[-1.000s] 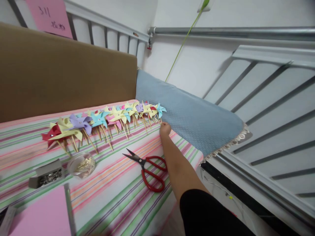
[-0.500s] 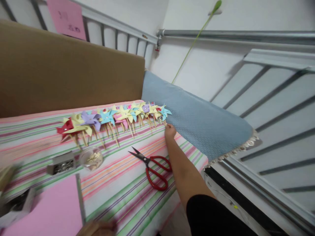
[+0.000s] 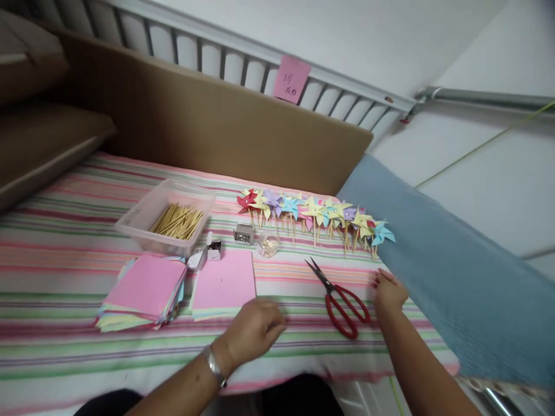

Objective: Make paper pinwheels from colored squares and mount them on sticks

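My left hand (image 3: 256, 330), with a metal bracelet at the wrist, hovers over or rests on the cloth beside a pad of pink paper squares (image 3: 228, 283). Its fingers are bent, the thumb stands apart, and nothing shows in it. My right hand (image 3: 389, 292) is right of the red-handled scissors (image 3: 342, 303), fingers loosely apart and seemingly without anything. Beyond it lies a row of colourful paper pinwheels (image 3: 314, 208) on wooden sticks. The scissors lie partly spread, blades pointing away. Near the paper are a small box of metal pins (image 3: 244, 233) and a round clear tub of small pale pieces (image 3: 269, 245).
On the left, a clear plastic bin (image 3: 134, 222) holds wooden sticks (image 3: 177, 221). A stack of coloured paper squares (image 3: 143, 286) lies in front. Cardboard (image 3: 217, 127) stands along the back, blue quilted fabric (image 3: 455, 248) along the right. A striped cloth (image 3: 56, 283) covers the surface.
The view has swung left. My right hand has drawn back from the rightmost pinwheel, towards me, and its fingers have loosened. My left hand now shows fully beside the pink paper.
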The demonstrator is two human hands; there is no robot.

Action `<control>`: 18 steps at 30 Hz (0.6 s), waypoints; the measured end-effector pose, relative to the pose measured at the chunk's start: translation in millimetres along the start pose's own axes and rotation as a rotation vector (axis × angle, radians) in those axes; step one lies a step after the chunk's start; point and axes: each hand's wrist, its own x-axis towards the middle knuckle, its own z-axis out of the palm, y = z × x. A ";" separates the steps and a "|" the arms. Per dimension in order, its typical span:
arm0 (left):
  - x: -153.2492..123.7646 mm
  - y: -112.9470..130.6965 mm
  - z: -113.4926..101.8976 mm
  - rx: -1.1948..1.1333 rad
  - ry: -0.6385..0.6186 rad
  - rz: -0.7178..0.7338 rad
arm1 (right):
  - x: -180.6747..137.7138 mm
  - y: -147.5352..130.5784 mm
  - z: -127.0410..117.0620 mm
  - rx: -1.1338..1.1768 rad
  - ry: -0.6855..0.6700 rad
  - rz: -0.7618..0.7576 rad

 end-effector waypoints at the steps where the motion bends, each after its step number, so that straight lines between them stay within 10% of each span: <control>1: 1.1 -0.4 -4.9 -0.002 0.028 -0.004 | -10.8 -9.5 6.4 0.009 -0.036 0.016; 11: 8.9 -23.3 -78.8 -0.140 0.624 -0.236 | -203.2 -78.6 128.8 0.047 -0.743 -0.005; 18: 14.7 -36.0 -95.1 -0.528 0.839 -0.449 | -246.8 -62.7 141.9 -0.118 -0.951 -0.121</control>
